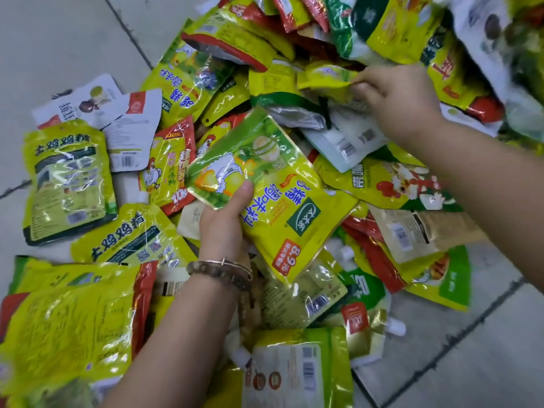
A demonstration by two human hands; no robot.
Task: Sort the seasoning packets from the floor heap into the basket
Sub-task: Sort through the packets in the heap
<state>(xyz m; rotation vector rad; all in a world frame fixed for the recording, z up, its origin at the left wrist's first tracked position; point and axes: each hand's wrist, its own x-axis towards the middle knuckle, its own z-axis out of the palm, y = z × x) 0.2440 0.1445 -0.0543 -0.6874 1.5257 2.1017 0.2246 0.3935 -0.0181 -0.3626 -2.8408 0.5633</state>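
Glossy yellow-green packet (266, 195) with blue lettering is gripped by the left hand (226, 222) over the floor heap (67, 184), long axis slanted upper-left to lower-right, print upside down. A small yellow packet (326, 78) is pinched by the right hand (397, 98).

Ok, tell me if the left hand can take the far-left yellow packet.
Probably not yet: the left hand grips a yellow-green packet, though the far-left packet lies uncovered.
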